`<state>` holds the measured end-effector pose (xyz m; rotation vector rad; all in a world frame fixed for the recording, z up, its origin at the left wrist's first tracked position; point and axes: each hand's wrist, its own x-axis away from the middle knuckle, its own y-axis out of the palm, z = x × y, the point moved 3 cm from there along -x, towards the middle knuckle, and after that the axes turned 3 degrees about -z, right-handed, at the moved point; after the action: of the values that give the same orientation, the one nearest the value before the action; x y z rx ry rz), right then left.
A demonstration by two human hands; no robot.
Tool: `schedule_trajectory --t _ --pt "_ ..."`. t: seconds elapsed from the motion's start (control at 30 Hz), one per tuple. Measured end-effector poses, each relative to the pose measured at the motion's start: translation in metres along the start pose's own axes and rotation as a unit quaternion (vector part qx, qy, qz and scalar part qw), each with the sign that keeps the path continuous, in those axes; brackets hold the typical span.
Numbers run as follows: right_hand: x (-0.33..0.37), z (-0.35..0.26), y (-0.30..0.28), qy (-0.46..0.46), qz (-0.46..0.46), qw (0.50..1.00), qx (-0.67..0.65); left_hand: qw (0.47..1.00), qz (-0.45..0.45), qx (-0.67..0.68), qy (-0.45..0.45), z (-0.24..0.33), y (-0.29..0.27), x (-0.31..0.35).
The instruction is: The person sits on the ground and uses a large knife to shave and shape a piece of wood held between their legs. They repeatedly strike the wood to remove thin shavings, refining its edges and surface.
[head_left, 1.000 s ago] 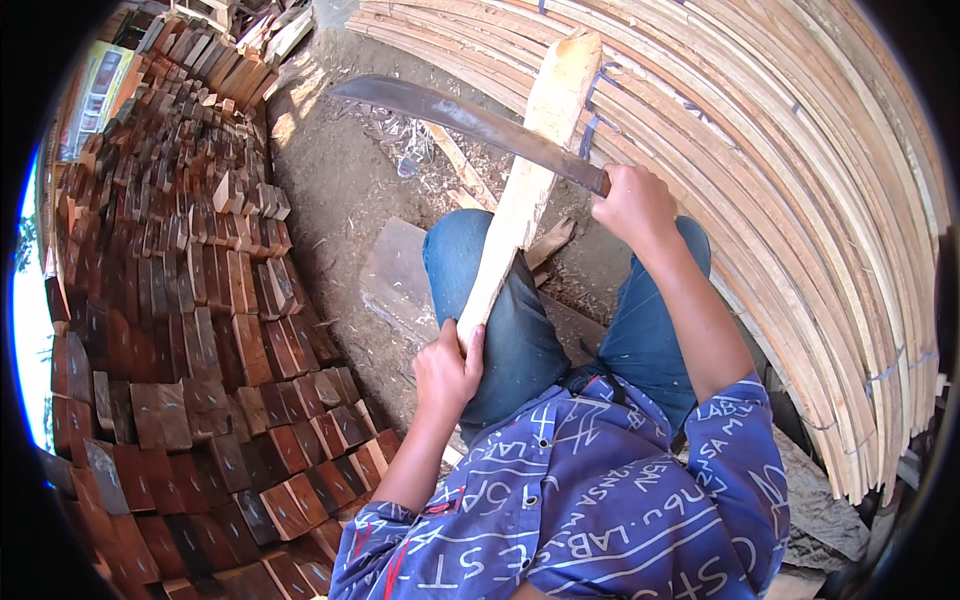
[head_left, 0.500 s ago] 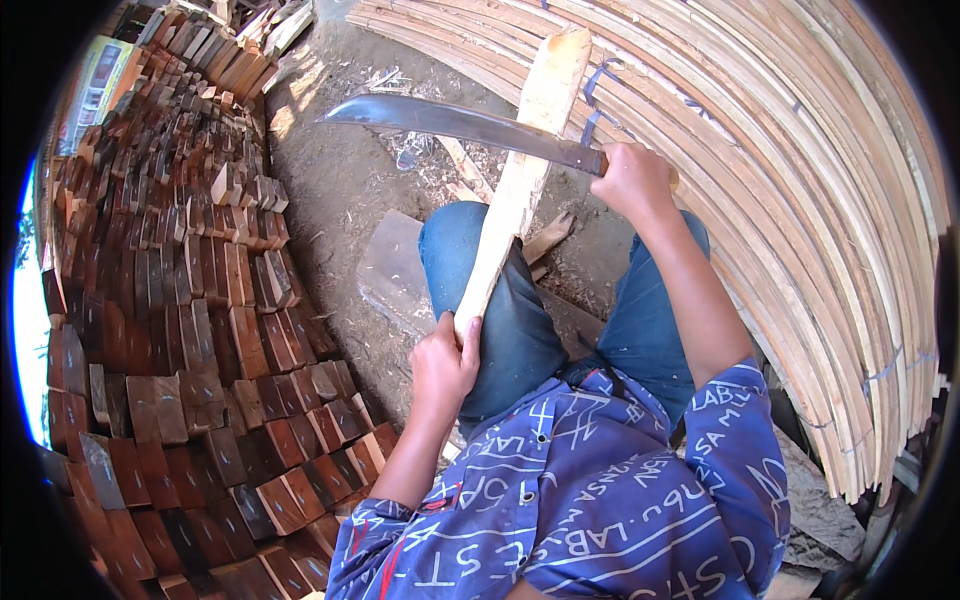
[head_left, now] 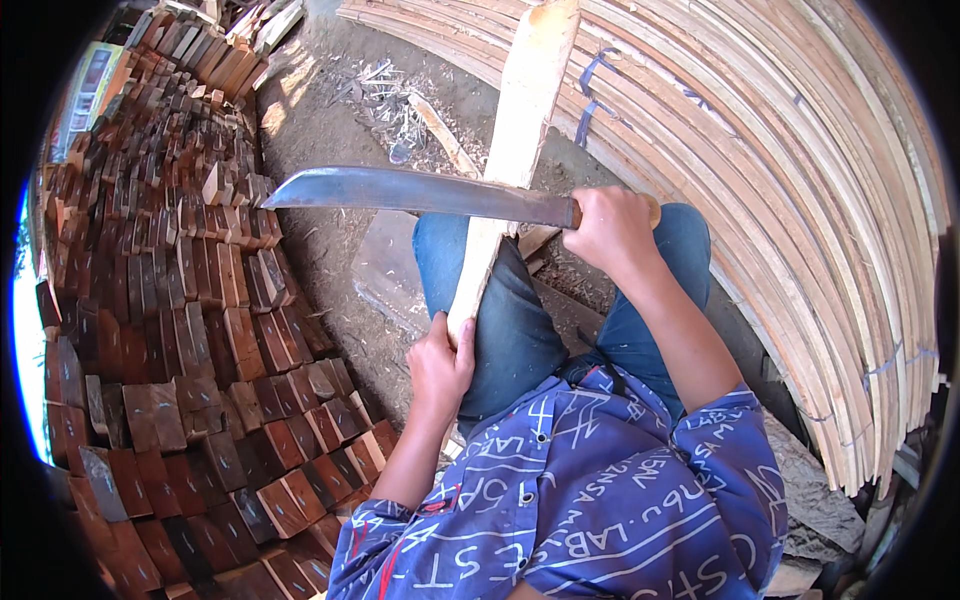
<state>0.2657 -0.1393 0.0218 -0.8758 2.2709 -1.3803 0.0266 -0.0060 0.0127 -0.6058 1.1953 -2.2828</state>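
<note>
My left hand [head_left: 440, 362] is wrapped round the narrow lower end of a long pale piece of wood [head_left: 528, 100], which slants up and away over my left thigh and widens toward its far end. In my right hand [head_left: 612, 228] is the wooden handle of a machete [head_left: 420, 192]. Its broad, slightly curved blade points left and crosses the wood near its middle. Whether the edge touches the wood I cannot tell. A bit of the handle's end shows past my fist, above my right knee.
Stacks of reddish-brown wood blocks [head_left: 190, 330] fill the left side. Long pale wooden strips [head_left: 740, 150], tied with blue bands [head_left: 590, 95], curve along the right. Wood chips [head_left: 395, 100] and an offcut [head_left: 442, 132] lie on the dirt floor [head_left: 320, 130]. A flat board [head_left: 388, 265] lies by my left knee.
My right hand has brought the machete down toward me and left along the wood. The wood's far end has swung a little left and up; my left hand stays at its lower end.
</note>
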Motion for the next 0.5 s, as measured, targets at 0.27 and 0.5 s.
schedule_trajectory --t 0.27,0.5 --pt "0.017 -0.009 -0.019 -0.032 -0.012 0.999 0.019 0.999 0.017 -0.026 0.022 -0.009 0.001 0.000" --pt "0.022 -0.006 -0.018 -0.014 0.015 1.000 0.003 0.999 0.012 -0.026 0.035 -0.007 0.001 -0.003"
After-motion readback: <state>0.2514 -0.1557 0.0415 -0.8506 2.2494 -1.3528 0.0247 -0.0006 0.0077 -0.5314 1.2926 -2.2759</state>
